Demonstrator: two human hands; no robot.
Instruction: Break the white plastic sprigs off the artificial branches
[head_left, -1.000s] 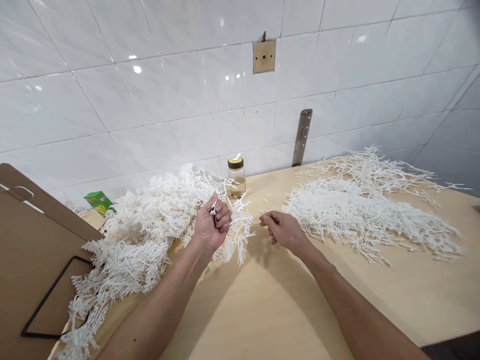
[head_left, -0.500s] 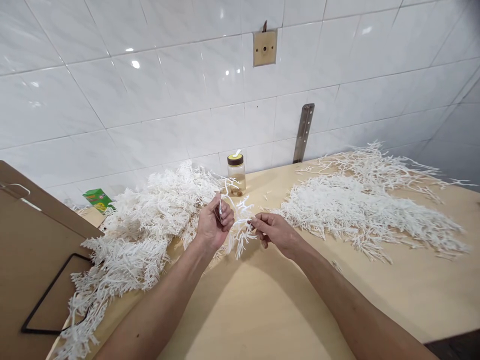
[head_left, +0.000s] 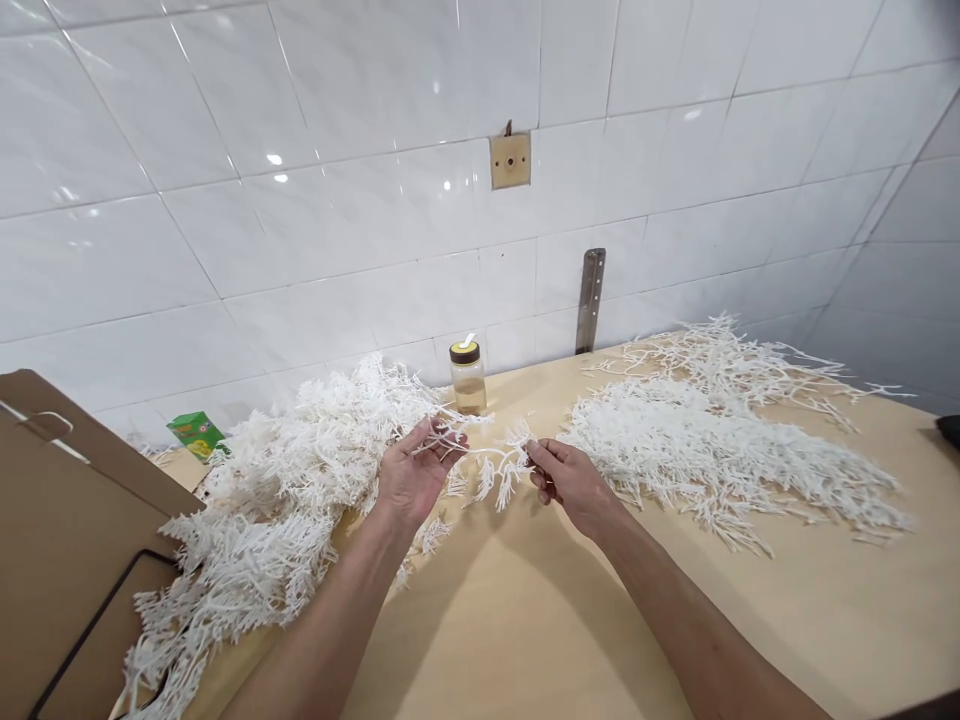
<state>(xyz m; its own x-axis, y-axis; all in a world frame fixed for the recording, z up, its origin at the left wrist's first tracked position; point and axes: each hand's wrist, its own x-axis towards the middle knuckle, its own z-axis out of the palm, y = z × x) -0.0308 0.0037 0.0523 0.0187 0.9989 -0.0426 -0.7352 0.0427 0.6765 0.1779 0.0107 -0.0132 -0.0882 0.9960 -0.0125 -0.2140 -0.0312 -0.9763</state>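
Note:
Between my hands, above the table, hangs a white branched sprig [head_left: 491, 456]. My left hand [head_left: 420, 470] is turned palm up, its fingers curled round the stem end. My right hand [head_left: 566, 478] pinches the tips at the sprig's right side between thumb and forefinger. Close to my left hand lies a big heap of white sprigs [head_left: 300, 450]. A flatter pile of white sprigs [head_left: 697, 440] spreads to the right of my right hand, with thinner bare-looking branches [head_left: 742, 360] behind it.
A clear jar with a dark and yellow lid [head_left: 469, 380] stands behind my hands. At the left are a cardboard box [head_left: 67, 500] and a green packet [head_left: 196, 435]. A metal bracket [head_left: 590, 300] rises against the tiled wall. The wooden table [head_left: 480, 640] spans the foreground.
My left hand has opened somewhat and turned palm up, and my hands are farther apart with the sprig stretched between them. The camera view has tilted up, showing more wall.

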